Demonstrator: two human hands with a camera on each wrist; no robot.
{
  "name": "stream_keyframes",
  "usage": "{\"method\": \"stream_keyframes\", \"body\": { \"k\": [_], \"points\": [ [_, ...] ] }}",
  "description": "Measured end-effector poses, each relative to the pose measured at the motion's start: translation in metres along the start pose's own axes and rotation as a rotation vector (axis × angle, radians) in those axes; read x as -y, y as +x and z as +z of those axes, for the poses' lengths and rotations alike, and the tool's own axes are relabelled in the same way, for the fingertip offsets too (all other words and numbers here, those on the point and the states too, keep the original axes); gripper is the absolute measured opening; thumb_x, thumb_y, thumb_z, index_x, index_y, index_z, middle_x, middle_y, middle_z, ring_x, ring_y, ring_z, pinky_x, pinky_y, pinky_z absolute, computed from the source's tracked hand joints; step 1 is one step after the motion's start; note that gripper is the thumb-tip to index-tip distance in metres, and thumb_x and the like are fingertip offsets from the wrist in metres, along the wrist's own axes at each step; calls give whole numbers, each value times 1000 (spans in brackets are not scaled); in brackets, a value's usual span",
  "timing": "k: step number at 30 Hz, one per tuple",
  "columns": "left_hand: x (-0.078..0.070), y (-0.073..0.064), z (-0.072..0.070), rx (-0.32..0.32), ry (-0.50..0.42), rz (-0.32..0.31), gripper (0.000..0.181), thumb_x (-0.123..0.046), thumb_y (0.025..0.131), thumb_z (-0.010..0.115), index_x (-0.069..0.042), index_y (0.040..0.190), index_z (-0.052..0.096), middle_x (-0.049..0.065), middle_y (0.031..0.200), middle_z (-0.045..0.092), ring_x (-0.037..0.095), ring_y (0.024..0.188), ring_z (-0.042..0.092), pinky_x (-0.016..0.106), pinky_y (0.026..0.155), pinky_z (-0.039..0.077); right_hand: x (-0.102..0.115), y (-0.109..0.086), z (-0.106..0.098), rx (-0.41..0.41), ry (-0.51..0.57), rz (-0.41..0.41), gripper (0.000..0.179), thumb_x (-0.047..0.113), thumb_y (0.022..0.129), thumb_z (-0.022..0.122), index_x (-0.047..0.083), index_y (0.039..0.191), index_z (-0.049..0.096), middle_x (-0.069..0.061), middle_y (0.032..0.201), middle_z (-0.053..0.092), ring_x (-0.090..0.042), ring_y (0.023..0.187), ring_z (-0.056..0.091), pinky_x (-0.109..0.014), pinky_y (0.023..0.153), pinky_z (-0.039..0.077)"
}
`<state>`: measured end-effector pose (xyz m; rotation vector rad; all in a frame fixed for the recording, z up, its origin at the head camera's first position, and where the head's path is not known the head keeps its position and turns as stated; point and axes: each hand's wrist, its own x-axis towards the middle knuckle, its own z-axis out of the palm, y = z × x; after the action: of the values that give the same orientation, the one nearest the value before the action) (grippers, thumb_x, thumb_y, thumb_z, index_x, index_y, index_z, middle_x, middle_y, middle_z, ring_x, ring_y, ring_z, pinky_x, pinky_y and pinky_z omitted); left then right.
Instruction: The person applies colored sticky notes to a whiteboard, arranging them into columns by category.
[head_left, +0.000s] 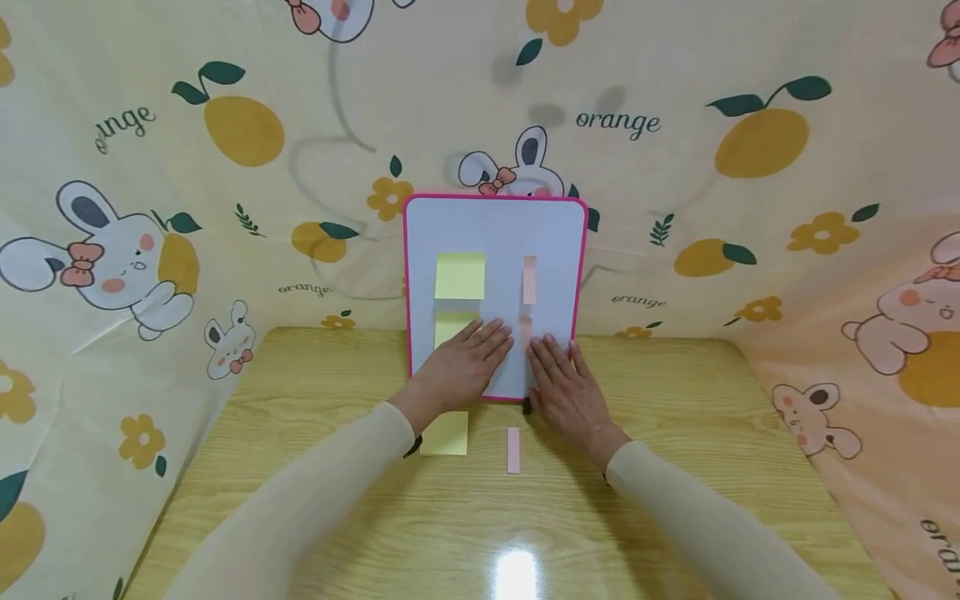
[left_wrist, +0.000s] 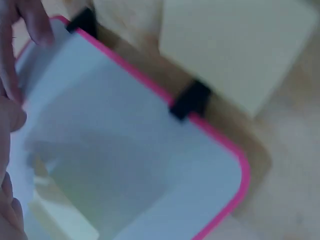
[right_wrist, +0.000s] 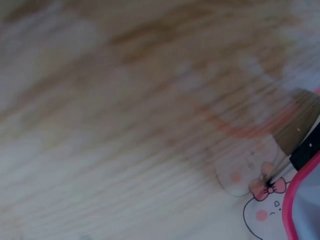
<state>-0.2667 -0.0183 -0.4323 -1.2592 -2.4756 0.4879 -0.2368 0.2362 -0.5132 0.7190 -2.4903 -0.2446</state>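
A whiteboard (head_left: 502,225) with a pink rim stands propped at the back of the table. On its left half are two pale yellow sticky notes, an upper note (head_left: 460,276) and a lower note (head_left: 447,329) partly covered by my left hand (head_left: 465,362). That hand lies over the board with fingers extended. Two narrow pink strips are on the right half, an upper strip (head_left: 529,280) and a lower strip (head_left: 526,331). My right hand (head_left: 568,390), fingers straight, rests at the board's lower right, beside the lower strip. Neither hand grips anything visible.
On the wooden table (head_left: 637,517), another yellow note (head_left: 446,435) and a pink strip (head_left: 513,451) lie before the board. Black clips (left_wrist: 192,100) sit on the board's bottom edge. A patterned cloth (head_left: 450,92) hangs behind and at both sides.
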Motion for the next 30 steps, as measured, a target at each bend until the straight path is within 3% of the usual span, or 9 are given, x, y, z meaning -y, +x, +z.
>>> {"method": "stream_keyframes", "body": {
  "k": [4,9,18,26,30],
  "points": [
    [10,5,2,23,41,56,55,-25,114,39,-9,166,33,6,173,30,22,162,24,44,135,20,3,1,0,50,-12,9,72,37,105,54,1,164,32,-13,174,28,-31,163,22,-56,134,15],
    [13,11,5,66,60,93,60,-26,113,39,-10,169,24,4,176,22,21,164,17,44,136,14,6,3,-1,78,-38,14,73,38,106,54,2,165,31,-13,174,26,-30,164,19,-55,135,14],
    [13,17,9,115,138,105,59,-25,115,33,-10,170,18,2,178,14,19,165,11,44,136,10,8,4,-5,180,-42,45,75,45,109,47,5,168,22,-11,176,18,-28,165,10,-54,136,4],
    [19,22,5,82,192,113,60,-32,115,34,-13,170,19,0,178,16,17,165,13,43,136,10,6,2,-6,184,-40,53,75,44,109,47,6,168,22,-10,177,16,-27,165,9,-56,135,3],
    [22,25,3,99,184,107,61,-32,115,33,-12,170,15,0,178,12,17,165,10,44,137,7,5,2,-6,187,-38,54,75,44,109,47,6,168,22,-10,177,16,-28,166,9,-56,135,3]
  ]
}}
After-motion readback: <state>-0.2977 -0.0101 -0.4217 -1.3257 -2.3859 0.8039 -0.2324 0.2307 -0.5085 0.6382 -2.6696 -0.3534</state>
